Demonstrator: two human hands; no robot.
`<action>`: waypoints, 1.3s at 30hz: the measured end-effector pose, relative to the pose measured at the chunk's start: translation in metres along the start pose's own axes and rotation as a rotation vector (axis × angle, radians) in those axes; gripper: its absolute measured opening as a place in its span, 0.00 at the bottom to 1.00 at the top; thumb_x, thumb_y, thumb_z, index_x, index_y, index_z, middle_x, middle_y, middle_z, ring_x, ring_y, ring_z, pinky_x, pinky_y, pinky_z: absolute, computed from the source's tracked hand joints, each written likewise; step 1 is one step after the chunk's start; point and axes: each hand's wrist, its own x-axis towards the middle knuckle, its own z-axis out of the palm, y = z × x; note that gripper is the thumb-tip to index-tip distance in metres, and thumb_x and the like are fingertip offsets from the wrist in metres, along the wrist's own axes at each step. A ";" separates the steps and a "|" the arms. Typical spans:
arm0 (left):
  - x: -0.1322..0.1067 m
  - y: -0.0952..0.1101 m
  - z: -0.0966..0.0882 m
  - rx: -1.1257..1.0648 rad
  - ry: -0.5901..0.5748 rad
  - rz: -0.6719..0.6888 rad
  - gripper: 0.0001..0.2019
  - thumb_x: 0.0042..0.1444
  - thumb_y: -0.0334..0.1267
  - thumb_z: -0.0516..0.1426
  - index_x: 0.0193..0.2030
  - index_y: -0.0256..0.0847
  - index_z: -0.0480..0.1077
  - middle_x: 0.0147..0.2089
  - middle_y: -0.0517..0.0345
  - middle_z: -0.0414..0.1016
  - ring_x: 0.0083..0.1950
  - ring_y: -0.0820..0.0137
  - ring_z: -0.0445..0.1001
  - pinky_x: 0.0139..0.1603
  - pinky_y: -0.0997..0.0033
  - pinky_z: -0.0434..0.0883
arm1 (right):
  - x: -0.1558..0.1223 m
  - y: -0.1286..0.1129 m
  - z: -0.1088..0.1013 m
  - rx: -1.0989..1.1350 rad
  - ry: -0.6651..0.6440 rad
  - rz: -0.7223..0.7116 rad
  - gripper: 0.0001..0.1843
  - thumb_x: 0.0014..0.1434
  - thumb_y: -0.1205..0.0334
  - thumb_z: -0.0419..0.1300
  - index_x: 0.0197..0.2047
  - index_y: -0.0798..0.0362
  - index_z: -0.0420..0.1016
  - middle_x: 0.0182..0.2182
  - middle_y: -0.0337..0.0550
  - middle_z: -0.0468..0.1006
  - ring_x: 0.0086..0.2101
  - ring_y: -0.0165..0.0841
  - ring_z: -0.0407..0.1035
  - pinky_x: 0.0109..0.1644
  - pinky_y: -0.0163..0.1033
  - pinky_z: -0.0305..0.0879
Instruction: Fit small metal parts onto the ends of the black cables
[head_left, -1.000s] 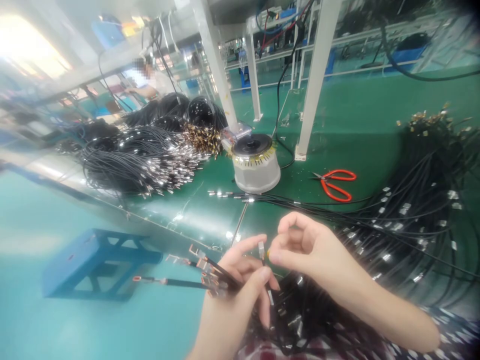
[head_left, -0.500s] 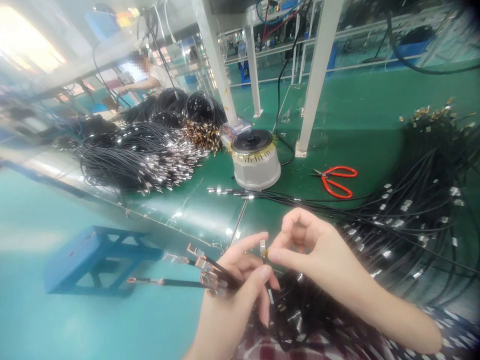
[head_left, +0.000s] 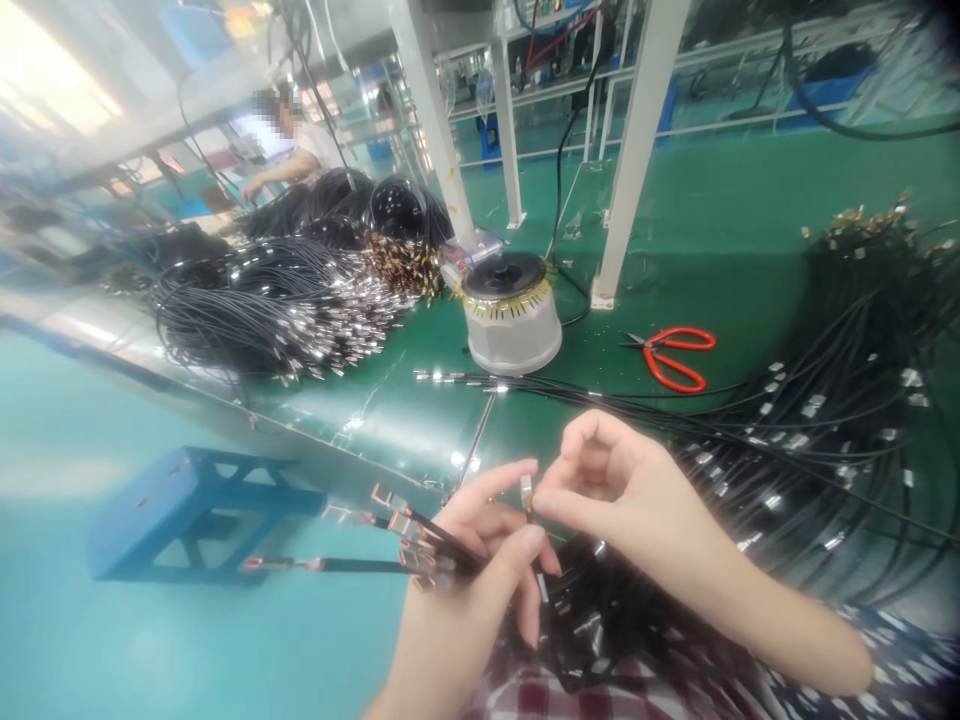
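My left hand point(head_left: 484, 590) is closed around several black cables point(head_left: 364, 566), whose metal connector ends stick out to the left. One more cable end with a silver connector point(head_left: 526, 488) stands upright between its fingers and thumb. My right hand point(head_left: 637, 490) pinches thumb and forefinger together right beside that connector, on a small yellow piece of tape point(head_left: 531, 503) around the cable; the fingertips partly hide it. Beyond the hands stands a white round tape dispenser point(head_left: 514, 340) with a black top and a ring of yellow strips.
Red-handled scissors point(head_left: 679, 360) lie on the green table point(head_left: 720, 290). A few cables point(head_left: 570, 388) stretch across in front of the dispenser. Large cable bundles point(head_left: 247, 310) pile up at left, another heap point(head_left: 817, 400) at right. A blue stool point(head_left: 187, 510) stands below; a person point(head_left: 300, 155) sits farther back.
Both hands keep nearly the same pose at the connector. The right hand has shifted very slightly left and up, and the view has moved a little.
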 end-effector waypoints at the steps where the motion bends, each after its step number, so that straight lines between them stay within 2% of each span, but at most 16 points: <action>1: 0.000 0.000 0.000 -0.005 0.000 0.001 0.17 0.58 0.35 0.59 0.55 0.42 0.68 0.27 0.61 0.76 0.14 0.80 0.68 0.17 0.82 0.62 | 0.000 0.000 0.000 0.002 0.001 0.000 0.18 0.47 0.73 0.68 0.31 0.51 0.61 0.25 0.34 0.78 0.28 0.29 0.71 0.33 0.32 0.65; 6: 0.001 -0.002 0.002 -0.031 0.015 0.014 0.16 0.58 0.36 0.59 0.53 0.42 0.68 0.26 0.62 0.75 0.14 0.81 0.66 0.16 0.83 0.60 | 0.000 0.004 0.002 0.036 -0.018 0.000 0.18 0.47 0.73 0.68 0.31 0.52 0.61 0.26 0.33 0.76 0.28 0.28 0.71 0.33 0.32 0.65; 11: 0.006 -0.007 0.003 -0.044 0.105 0.031 0.11 0.58 0.41 0.59 0.46 0.42 0.70 0.21 0.61 0.74 0.12 0.79 0.63 0.12 0.83 0.54 | 0.002 0.012 0.005 0.098 -0.039 -0.008 0.17 0.50 0.71 0.68 0.31 0.51 0.61 0.25 0.30 0.74 0.27 0.26 0.69 0.33 0.32 0.63; 16: 0.007 -0.006 0.002 -0.085 0.132 0.011 0.12 0.59 0.42 0.58 0.47 0.41 0.71 0.20 0.60 0.74 0.13 0.78 0.62 0.13 0.81 0.56 | 0.003 0.013 0.005 0.187 -0.136 -0.003 0.17 0.53 0.66 0.68 0.33 0.50 0.60 0.23 0.30 0.75 0.23 0.27 0.69 0.32 0.35 0.62; 19: 0.006 -0.004 -0.002 -0.103 0.091 -0.021 0.13 0.57 0.41 0.60 0.48 0.42 0.68 0.22 0.62 0.75 0.14 0.79 0.62 0.15 0.81 0.58 | 0.003 0.012 0.002 0.120 -0.090 -0.020 0.16 0.53 0.66 0.68 0.33 0.51 0.61 0.26 0.33 0.78 0.28 0.28 0.70 0.35 0.35 0.61; 22: 0.007 -0.005 -0.007 -0.094 0.067 -0.064 0.11 0.52 0.38 0.64 0.39 0.42 0.67 0.23 0.63 0.75 0.16 0.80 0.63 0.17 0.82 0.59 | 0.001 0.011 0.000 0.061 -0.050 -0.026 0.15 0.53 0.66 0.67 0.33 0.51 0.61 0.29 0.35 0.80 0.31 0.29 0.70 0.36 0.36 0.61; 26: 0.010 -0.006 -0.011 -0.083 0.059 -0.073 0.09 0.50 0.36 0.66 0.30 0.38 0.68 0.23 0.61 0.75 0.18 0.80 0.64 0.18 0.81 0.59 | 0.000 0.012 0.000 0.073 -0.027 -0.017 0.17 0.53 0.65 0.68 0.33 0.50 0.60 0.29 0.37 0.83 0.29 0.30 0.72 0.36 0.36 0.62; 33: 0.009 -0.005 -0.004 -0.209 0.114 -0.057 0.07 0.51 0.34 0.64 0.28 0.35 0.70 0.26 0.54 0.79 0.17 0.81 0.64 0.20 0.81 0.59 | 0.002 0.007 0.004 0.108 0.005 0.016 0.20 0.50 0.64 0.70 0.32 0.50 0.59 0.25 0.38 0.83 0.25 0.31 0.73 0.34 0.37 0.66; 39: 0.010 -0.009 -0.003 -0.299 0.105 -0.061 0.07 0.53 0.36 0.63 0.28 0.35 0.72 0.25 0.55 0.79 0.16 0.81 0.64 0.19 0.81 0.59 | 0.006 0.010 0.007 0.153 -0.038 0.014 0.19 0.51 0.64 0.70 0.33 0.49 0.60 0.22 0.34 0.80 0.22 0.29 0.71 0.33 0.36 0.66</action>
